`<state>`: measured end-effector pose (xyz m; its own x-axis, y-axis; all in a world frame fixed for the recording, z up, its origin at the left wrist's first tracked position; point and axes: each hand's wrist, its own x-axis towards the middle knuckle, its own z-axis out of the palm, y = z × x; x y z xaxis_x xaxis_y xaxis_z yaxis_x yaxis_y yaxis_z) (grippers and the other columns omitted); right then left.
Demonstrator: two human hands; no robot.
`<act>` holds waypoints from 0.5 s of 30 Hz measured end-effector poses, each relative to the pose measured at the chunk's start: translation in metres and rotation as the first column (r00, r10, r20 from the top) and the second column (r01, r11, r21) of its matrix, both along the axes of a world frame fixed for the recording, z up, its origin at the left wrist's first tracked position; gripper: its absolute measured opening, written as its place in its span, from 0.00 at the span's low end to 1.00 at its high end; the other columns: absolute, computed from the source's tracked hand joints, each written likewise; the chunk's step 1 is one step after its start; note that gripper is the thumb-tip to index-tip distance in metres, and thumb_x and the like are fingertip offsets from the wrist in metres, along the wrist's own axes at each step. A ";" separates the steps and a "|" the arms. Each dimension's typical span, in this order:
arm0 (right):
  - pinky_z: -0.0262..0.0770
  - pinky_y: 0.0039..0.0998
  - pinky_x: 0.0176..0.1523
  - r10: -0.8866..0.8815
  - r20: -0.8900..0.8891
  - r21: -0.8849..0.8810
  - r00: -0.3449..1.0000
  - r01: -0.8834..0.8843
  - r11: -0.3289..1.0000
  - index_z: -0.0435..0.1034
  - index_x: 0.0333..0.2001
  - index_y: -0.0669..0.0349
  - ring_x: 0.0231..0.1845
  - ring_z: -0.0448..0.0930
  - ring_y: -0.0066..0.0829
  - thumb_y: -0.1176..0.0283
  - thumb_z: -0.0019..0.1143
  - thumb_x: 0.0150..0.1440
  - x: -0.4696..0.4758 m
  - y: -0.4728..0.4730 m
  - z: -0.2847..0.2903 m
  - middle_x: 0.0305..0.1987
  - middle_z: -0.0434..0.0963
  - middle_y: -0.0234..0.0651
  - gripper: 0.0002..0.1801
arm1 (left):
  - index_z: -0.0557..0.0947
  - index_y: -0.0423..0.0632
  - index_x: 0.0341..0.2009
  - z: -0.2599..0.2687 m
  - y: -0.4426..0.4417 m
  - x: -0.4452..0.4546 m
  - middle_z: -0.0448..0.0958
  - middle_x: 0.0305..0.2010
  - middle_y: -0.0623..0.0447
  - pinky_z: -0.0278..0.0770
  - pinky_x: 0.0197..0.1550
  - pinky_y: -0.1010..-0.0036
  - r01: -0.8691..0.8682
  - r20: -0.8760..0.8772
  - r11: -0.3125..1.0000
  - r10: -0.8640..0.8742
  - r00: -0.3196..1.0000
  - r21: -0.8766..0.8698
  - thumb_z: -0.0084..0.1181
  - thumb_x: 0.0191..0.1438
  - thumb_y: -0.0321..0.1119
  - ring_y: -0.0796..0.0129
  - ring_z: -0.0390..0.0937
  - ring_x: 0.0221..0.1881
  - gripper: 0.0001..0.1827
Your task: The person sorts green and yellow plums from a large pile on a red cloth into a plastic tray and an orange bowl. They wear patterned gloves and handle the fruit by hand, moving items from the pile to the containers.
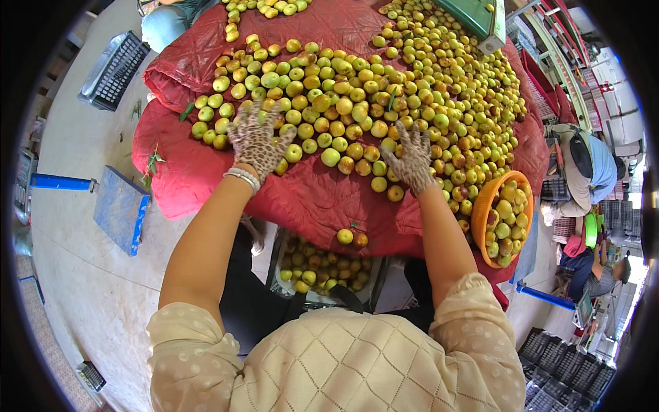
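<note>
Many green-yellow jujube-like fruits [344, 106], some flushed brown, lie spread over a red quilted cover [304, 198]. My left hand [257, 136], in a spotted glove, rests with spread fingers on fruits at the left part of the spread. Farther right, my right hand [411, 157], in a similar glove, lies palm down with its fingers apart, touching fruits. Neither hand grips a fruit. An orange plastic basket [479, 219] full of fruits stands tilted at the right edge. Two loose fruits [345, 237] sit near the front edge. Below that edge, a crate [378, 280] holds more fruits.
A green box [466, 18] lies at the top right. On the floor at left are a black plastic crate [116, 69] and a blue-edged board [121, 208]. One person [167, 26] is at the upper left; others [600, 167] are at right, near stacked black crates [561, 365].
</note>
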<state>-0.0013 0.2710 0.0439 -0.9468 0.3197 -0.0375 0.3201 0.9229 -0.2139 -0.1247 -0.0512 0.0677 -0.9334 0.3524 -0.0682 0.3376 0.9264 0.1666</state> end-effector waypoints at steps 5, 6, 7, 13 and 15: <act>0.28 0.78 0.68 0.047 0.214 0.029 0.976 -0.054 0.998 0.42 0.75 0.25 0.78 0.28 0.69 0.22 0.43 0.50 -0.066 -0.064 0.014 0.81 0.30 0.47 0.53 | 0.53 0.67 0.75 -0.014 -0.006 -0.033 0.43 0.80 0.47 0.32 0.71 0.32 -0.207 0.096 0.974 0.215 0.972 -0.090 0.39 0.62 0.68 0.40 0.39 0.78 0.41; 0.27 0.78 0.68 0.092 0.220 0.051 0.971 -0.106 0.993 0.43 0.75 0.25 0.78 0.28 0.68 0.22 0.43 0.50 -0.072 -0.083 0.018 0.81 0.30 0.48 0.53 | 0.52 0.68 0.75 -0.012 -0.003 -0.035 0.42 0.80 0.48 0.32 0.71 0.32 -0.191 0.090 0.974 0.202 0.975 -0.121 0.39 0.62 0.68 0.40 0.39 0.78 0.41; 0.27 0.78 0.68 0.126 0.228 0.082 0.966 -0.148 0.986 0.44 0.75 0.26 0.78 0.28 0.66 0.22 0.43 0.49 -0.075 -0.096 0.022 0.81 0.30 0.48 0.53 | 0.51 0.68 0.75 -0.009 0.008 -0.037 0.42 0.80 0.49 0.32 0.71 0.32 -0.166 0.086 0.976 0.179 0.980 -0.142 0.38 0.62 0.68 0.41 0.39 0.78 0.41; 0.26 0.79 0.68 0.363 -0.072 0.000 0.929 -0.364 0.931 0.55 0.73 0.40 0.79 0.31 0.65 0.27 0.56 0.45 -0.033 -0.130 -0.002 0.81 0.44 0.39 0.56 | 0.50 0.64 0.76 0.006 0.055 -0.012 0.36 0.81 0.51 0.33 0.68 0.26 0.067 0.208 0.973 -0.019 0.978 -0.223 0.39 0.61 0.70 0.39 0.31 0.78 0.44; 0.33 0.77 0.69 0.465 -0.005 -0.075 0.885 -0.464 0.883 0.59 0.70 0.41 0.79 0.36 0.62 0.35 0.65 0.43 -0.003 -0.123 0.004 0.79 0.49 0.38 0.53 | 0.52 0.63 0.75 -0.004 0.046 0.005 0.38 0.81 0.50 0.32 0.69 0.27 0.247 0.121 0.945 -0.225 0.967 -0.216 0.39 0.61 0.70 0.39 0.32 0.79 0.44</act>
<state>-0.0047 0.1475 0.0479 -0.9854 -0.1603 -0.0566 -0.1380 0.9488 -0.2842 -0.1198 -0.0051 0.0641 -0.8108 0.5267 -0.2552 0.5444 0.8388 0.0017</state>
